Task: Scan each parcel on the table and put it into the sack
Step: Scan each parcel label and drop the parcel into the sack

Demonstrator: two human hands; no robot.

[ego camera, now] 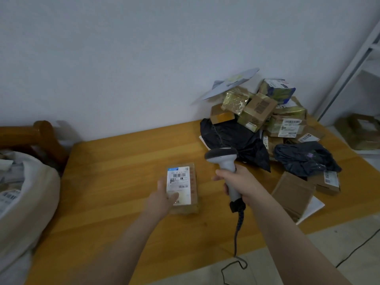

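Note:
My left hand (162,199) holds a small brown parcel (185,188) above the wooden table (115,165), thumb on its white barcode label, which faces up. My right hand (239,182) grips the handle of a grey barcode scanner (225,161); its dark head sits just right of the parcel, apart from it. The scanner's cable hangs over the table's front edge. A whitish sack (26,194) with labelled parcels inside stands at the left, beside the table.
A pile of parcels (265,114) fills the table's far right: cardboard boxes, black plastic bags (234,138), a grey mailer on top. A flat cardboard envelope (294,192) lies near the right front edge. A wooden chair back (44,134) stands behind the sack. White shelving stands at far right.

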